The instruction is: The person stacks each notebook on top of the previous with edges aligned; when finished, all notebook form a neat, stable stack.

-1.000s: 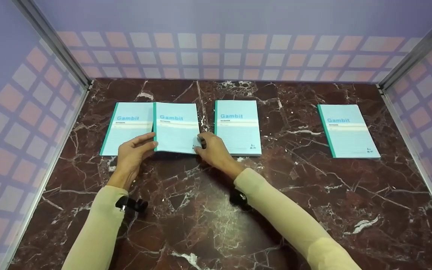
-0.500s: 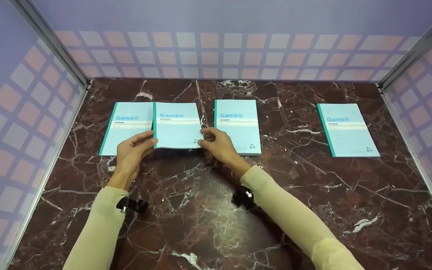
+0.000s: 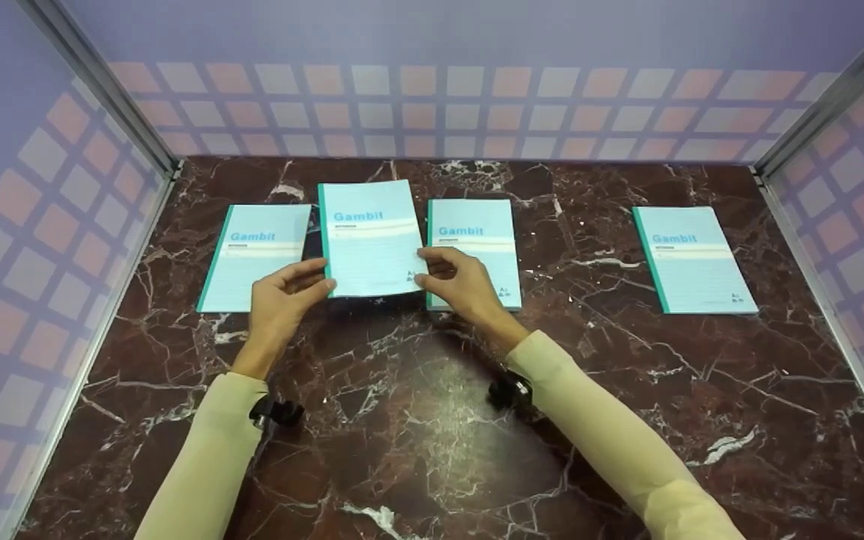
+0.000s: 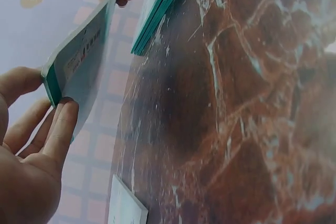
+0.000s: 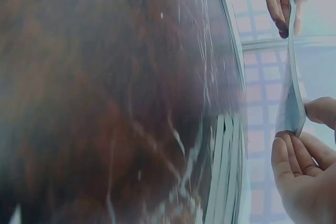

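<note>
A pale blue notebook (image 3: 372, 244) with a green spine hangs above the table, held between both hands. My left hand (image 3: 282, 304) pinches its spine edge near the lower left corner, thumb on the cover and fingers underneath, as the left wrist view shows on the notebook (image 4: 84, 59). On the opposite edge, my right hand (image 3: 466, 285) pinches the lower right corner. Below and right of it lies a small stack of like notebooks (image 3: 477, 225), partly covered by that hand; its layered edges (image 5: 223, 166) show in the right wrist view. Another notebook (image 3: 256, 255) lies at the left.
Farther right, one more notebook (image 3: 694, 259) lies apart on the dark red marble table (image 3: 589, 405). A tiled back wall (image 3: 432, 109) and two side walls enclose the table on three sides.
Both hands have lifted the notebook off the left one, which it overlapped, and carried it up and slightly right. The other notebooks have stayed in place.
</note>
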A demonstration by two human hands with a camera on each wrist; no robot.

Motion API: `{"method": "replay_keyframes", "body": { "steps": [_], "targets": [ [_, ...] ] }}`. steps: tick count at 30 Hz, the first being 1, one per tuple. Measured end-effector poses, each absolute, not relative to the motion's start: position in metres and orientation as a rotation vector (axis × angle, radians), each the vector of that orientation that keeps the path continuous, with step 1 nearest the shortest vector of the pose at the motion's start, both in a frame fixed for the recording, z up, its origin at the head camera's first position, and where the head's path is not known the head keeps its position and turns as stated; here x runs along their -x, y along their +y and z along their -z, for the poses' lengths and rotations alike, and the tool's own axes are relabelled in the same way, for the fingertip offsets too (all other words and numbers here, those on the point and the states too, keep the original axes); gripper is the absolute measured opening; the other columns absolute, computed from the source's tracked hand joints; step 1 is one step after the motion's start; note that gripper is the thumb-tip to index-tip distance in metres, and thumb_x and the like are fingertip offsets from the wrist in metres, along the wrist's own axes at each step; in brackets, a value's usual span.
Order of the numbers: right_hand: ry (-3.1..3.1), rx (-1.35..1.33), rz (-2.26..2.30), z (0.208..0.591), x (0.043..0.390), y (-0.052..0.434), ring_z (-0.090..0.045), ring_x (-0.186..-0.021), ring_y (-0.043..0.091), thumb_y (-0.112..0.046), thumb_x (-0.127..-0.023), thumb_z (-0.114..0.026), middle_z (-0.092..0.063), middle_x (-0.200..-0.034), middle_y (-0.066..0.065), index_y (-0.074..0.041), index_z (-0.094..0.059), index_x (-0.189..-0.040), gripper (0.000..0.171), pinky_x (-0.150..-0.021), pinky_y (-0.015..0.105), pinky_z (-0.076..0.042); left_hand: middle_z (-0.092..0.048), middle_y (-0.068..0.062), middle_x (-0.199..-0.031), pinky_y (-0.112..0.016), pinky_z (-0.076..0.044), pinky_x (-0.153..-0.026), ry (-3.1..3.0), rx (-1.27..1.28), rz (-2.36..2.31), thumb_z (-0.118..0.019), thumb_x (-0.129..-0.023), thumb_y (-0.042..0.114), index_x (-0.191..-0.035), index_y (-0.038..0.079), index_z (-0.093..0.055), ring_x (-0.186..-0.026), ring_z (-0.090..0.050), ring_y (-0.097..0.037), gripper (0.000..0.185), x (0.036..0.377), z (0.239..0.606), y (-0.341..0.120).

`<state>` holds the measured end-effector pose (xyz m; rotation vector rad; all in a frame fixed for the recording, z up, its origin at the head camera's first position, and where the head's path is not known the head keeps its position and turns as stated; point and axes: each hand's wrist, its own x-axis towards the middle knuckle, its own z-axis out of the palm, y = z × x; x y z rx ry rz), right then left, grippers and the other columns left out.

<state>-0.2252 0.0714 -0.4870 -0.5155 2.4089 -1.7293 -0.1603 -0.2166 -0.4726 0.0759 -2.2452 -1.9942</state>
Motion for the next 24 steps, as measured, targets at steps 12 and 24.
{"method": "replay_keyframes", "body": {
  "steps": [12, 24],
  "targets": [
    [2.478, 0.495, 1.74, 0.478, 0.22, 0.107, -0.069, -0.111, 0.027, -0.013, -0.097, -0.08, -0.071, -0.122, 0.013, -0.002, -0.069, -0.139, 0.045, -0.097, 0.037, -0.058, -0.071, -0.024, -0.125, -0.031, -0.06, -0.093, -2.217, 0.013, 2.067, -0.082, -0.092, -0.002, -0.13, -0.008, -0.071, -0.104, -0.074, -0.018, 0.04, 0.172, 0.474, -0.187],
    [2.601, 0.528, 1.66, 0.473, 0.213, 0.139, -0.07, -0.113, 0.029, -0.016, -0.097, -0.082, -0.071, -0.128, 0.013, -0.003, -0.069, -0.139, 0.045, -0.098, 0.042, -0.058, -0.073, -0.018, -0.124, -0.031, -0.061, -0.091, -2.294, 0.131, 1.982, -0.083, -0.092, 0.002, -0.13, -0.003, -0.073, -0.11, -0.074, -0.032, 0.04, 0.179, 0.48, -0.16]
  ]
}}
